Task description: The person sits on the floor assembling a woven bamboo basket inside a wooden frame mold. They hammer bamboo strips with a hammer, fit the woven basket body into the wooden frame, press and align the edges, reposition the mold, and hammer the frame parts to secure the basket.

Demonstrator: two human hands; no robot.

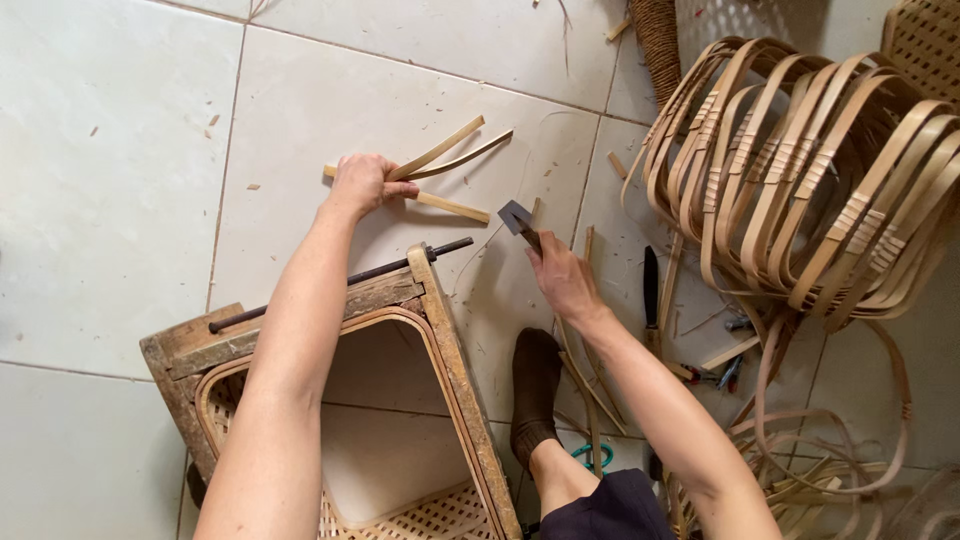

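On pale tiled floor [120,150], left hand [362,184] pressed down over a small bunch of thin flat tan bamboo strips [447,158], fingers curled closed around them near one end, strips fanning out toward the upper right, one lying flatter toward the lower right. Just right of those, right hand [562,277] wrapped tightly around the handle of a small grey-bladed hammer-like metal tool [517,218], head pointing up-left, close to the strip ends but apart from them. Below the left forearm, a worn rectangular wooden frame [437,320] with a dark metal rod [400,266] across its top edge and a rounded bamboo hoop fitted inside, woven lattice showing at the bottom. Beside the frame, one foot in a dark brown sock [535,385]. At upper right, a leaning stack of bent rounded-rectangle bamboo hoops [800,170] with wrapped bindings. Between hoops and right hand, a dark-bladed knife [651,285] lying on the tiles; nearby, small pliers with coloured grips [715,374] and loose curled strips.
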